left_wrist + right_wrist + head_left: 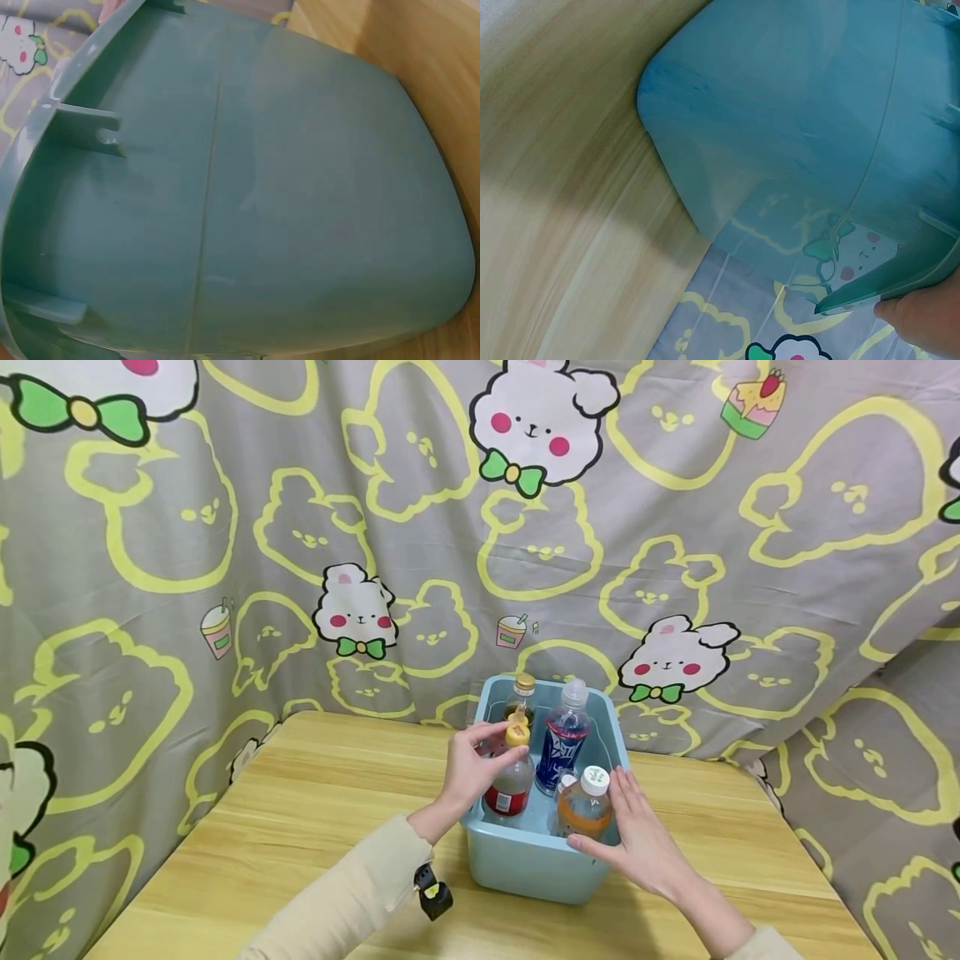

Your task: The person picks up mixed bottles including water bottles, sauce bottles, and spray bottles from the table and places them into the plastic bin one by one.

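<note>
My left hand (480, 760) pinches the yellow cap of a clear bottle with a red label (509, 798), which stands upright inside a light blue plastic bin (536, 864). At the bin's near right corner, my right hand (647, 839) rests on the rim, fingers straight along the side and thumb over the front edge. Close to it is a white-capped bottle with an orange band (585, 814). A blue-labelled bottle (564, 747) and a gold-capped bottle (524, 687) stand farther back in the bin. The left wrist view shows the bin's outer wall (330, 180), without the hand.
The bin stands on a wood-grain table (360, 785). A grey curtain with cartoon bears and rabbits (427, 543) hangs behind the table and along its sides. A black strapped device (433, 893) sits at my left wrist.
</note>
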A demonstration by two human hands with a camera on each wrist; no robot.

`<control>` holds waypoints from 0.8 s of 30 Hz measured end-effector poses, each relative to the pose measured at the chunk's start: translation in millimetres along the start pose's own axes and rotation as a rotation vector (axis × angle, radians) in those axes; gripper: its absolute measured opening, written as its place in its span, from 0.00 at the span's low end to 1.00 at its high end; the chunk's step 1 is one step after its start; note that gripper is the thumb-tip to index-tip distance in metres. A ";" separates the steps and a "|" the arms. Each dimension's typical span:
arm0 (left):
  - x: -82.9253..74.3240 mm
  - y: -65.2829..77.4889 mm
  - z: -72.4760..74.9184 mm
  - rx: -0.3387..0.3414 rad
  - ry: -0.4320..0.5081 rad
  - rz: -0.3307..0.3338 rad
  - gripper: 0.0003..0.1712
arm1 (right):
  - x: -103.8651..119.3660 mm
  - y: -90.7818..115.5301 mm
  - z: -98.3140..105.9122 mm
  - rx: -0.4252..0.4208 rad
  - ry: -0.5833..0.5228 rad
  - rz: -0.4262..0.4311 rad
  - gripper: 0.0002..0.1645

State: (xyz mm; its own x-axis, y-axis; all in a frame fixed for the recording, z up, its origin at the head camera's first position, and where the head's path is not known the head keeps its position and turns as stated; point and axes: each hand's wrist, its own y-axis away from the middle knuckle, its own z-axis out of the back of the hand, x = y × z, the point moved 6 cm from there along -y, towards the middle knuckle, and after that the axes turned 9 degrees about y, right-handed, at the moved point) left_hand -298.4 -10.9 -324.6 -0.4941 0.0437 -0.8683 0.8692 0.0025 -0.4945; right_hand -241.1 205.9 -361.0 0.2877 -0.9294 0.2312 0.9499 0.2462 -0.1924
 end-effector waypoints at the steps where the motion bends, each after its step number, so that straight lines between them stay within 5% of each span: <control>1: 0.2 0.2 0.0 0.001 0.002 -0.003 0.20 | 0.0 0.0 -0.1 0.000 0.001 0.000 0.64; 24: 2.6 1.3 -2.3 0.027 -0.024 -0.062 0.20 | 1.6 -0.3 1.2 -0.009 -0.005 0.005 0.63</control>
State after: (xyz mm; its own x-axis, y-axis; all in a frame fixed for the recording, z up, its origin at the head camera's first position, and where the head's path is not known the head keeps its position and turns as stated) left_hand -298.6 -8.5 -327.4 -0.5478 0.0203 -0.8363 0.8361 -0.0222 -0.5482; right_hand -240.7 204.6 -359.4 0.2933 -0.9267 0.2350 0.9473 0.2486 -0.2023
